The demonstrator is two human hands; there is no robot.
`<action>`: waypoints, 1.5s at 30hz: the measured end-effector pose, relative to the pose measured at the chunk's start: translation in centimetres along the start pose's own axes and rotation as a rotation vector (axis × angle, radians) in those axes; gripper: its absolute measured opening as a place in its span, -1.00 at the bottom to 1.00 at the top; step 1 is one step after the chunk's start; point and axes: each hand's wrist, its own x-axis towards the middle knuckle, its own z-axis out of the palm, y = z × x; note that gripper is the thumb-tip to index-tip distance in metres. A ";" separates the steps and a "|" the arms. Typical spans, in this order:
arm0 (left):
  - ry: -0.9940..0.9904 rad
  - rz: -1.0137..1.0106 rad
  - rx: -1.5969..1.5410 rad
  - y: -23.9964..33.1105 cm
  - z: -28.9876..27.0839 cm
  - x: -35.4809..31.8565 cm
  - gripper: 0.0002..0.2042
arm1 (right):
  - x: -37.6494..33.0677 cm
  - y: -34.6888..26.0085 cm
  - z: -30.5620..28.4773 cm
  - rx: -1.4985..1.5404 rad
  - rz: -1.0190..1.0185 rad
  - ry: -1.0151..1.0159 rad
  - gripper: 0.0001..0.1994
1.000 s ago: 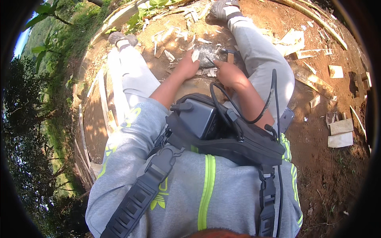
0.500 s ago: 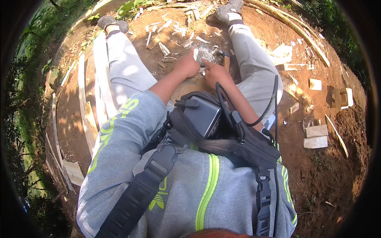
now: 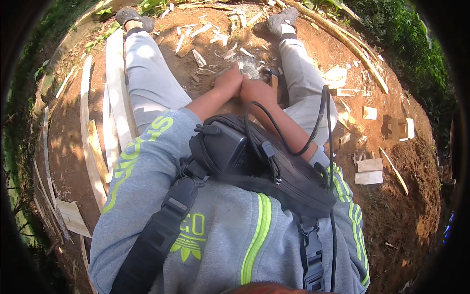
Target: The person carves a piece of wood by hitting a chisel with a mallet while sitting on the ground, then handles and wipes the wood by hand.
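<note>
Between my spread legs, my left hand (image 3: 228, 82) and my right hand (image 3: 258, 92) meet, both closed. A small pale piece (image 3: 241, 65), perhaps wood, shows at the fingertips of my left hand. My right hand's fingers are curled against the left; whatever they hold is hidden. Just beyond the hands lies a greyish-white patch (image 3: 251, 67) on the ground, its material unclear. To the right of it, beside my right leg, rests a tool with a wooden handle (image 3: 274, 84) and a dark head (image 3: 270, 72), resembling a hammer.
Split wood pieces (image 3: 199, 59) litter the soil ahead. Long planks (image 3: 117, 83) lie along my left leg. On the right are short wood blocks (image 3: 368, 171) and a long pole (image 3: 355, 46). A black bag (image 3: 264, 171) with looping cables hangs at my chest.
My right hand has moved left and now touches my left hand. The pale piece in my left hand is less visible. The whole view has shifted slightly.
</note>
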 end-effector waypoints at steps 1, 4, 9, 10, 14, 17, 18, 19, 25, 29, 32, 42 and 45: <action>0.009 0.010 -0.021 -0.1 0.0 0.1 -0.37 | 0.1 -0.2 -0.1 -0.023 0.000 0.002 -0.62; 0.020 0.018 -0.001 -0.2 0.1 0.0 -0.42 | 0.1 -0.8 -0.3 -0.062 -0.011 0.014 -0.60; 0.025 0.010 -0.048 -0.4 0.3 0.2 -0.45 | 1.6 -0.6 0.8 -0.045 0.012 0.046 -0.59; 0.018 -0.003 -0.054 -0.2 0.1 0.3 -0.46 | 1.8 -0.8 0.7 -0.048 0.018 0.068 -0.58; 0.024 -0.010 -0.053 -0.2 -0.2 0.1 -0.47 | 1.7 -0.8 -0.2 -0.084 -0.039 0.062 -0.58; 0.023 -0.009 0.020 -0.2 -0.1 0.4 -0.48 | 1.0 -0.1 -0.4 -0.044 -0.098 0.090 -0.60; 0.034 0.010 0.030 -0.5 -0.3 0.6 -0.48 | 0.9 0.2 0.1 -0.031 -0.143 0.141 -0.62; 0.028 0.029 0.037 -0.6 0.1 0.3 -0.48 | 0.2 0.3 0.5 -0.016 -0.175 0.182 -0.64; 0.021 -0.002 -0.048 -1.4 0.5 0.8 -0.49 | 2.8 -0.1 1.0 -0.127 -0.130 0.087 -0.64; 0.030 0.079 -0.001 -1.3 0.5 0.7 -0.51 | 4.8 1.0 0.8 -0.135 -0.153 0.109 -0.68; 0.015 0.053 0.058 -0.2 -0.1 -0.3 -0.51 | 3.6 1.3 0.7 -0.140 -0.146 0.123 -0.67; 0.064 0.130 -0.132 -1.1 0.4 -0.2 -0.47 | 1.9 0.6 1.0 0.002 -0.102 0.149 -0.62; 0.095 0.151 -0.319 -4.4 2.2 1.9 -0.50 | 3.6 -0.1 0.1 -0.043 -0.166 0.143 -0.64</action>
